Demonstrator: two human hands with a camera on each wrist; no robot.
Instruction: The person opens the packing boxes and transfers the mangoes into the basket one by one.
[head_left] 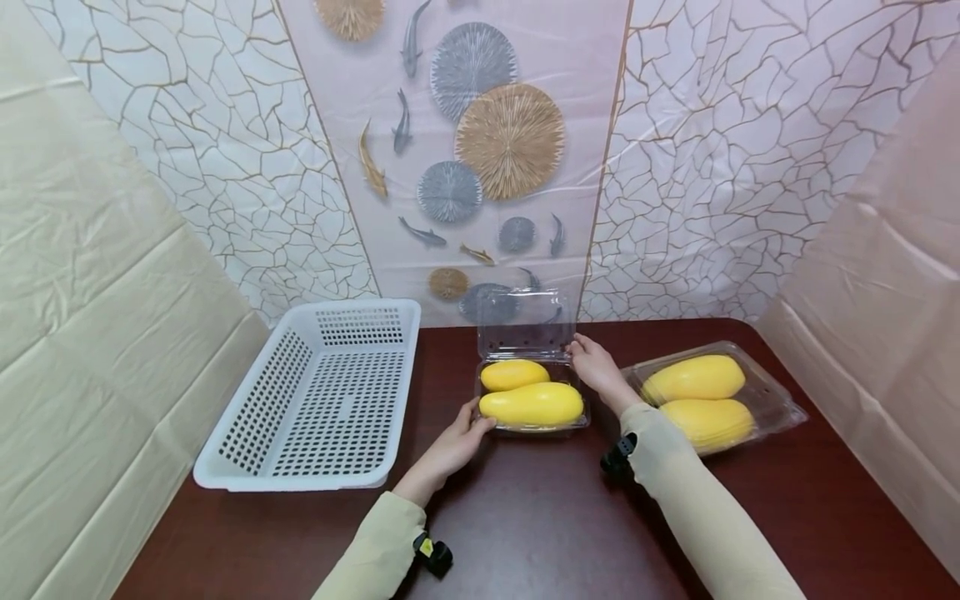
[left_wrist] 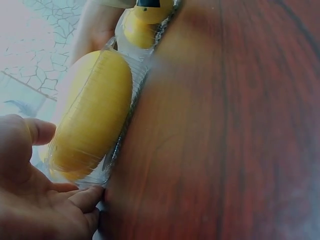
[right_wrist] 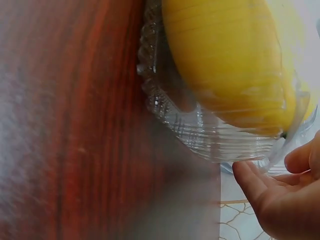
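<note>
In the head view a clear plastic clamshell box [head_left: 525,431] sits on the table with its lid [head_left: 527,325] raised at the back. Two smooth yellow fruits lie inside, a smaller one [head_left: 514,375] behind a longer, mango-like one [head_left: 531,405]. At the box's front left corner my left hand [head_left: 459,437] holds the side, thumb by the rim and fingers low against the wall [left_wrist: 82,197]. My right hand [head_left: 597,368] grips the back right corner near the lid's hinge. Its thumb and fingers meet the clear plastic edge in the right wrist view.
A white perforated plastic basket [head_left: 408,392] stands on the left. To the right lies another clear clamshell box [head_left: 780,408] with two yellow fruits [head_left: 705,417] in it. The dark red-brown table [head_left: 540,517] ends at a patterned backdrop, with beige cloth walls on both sides.
</note>
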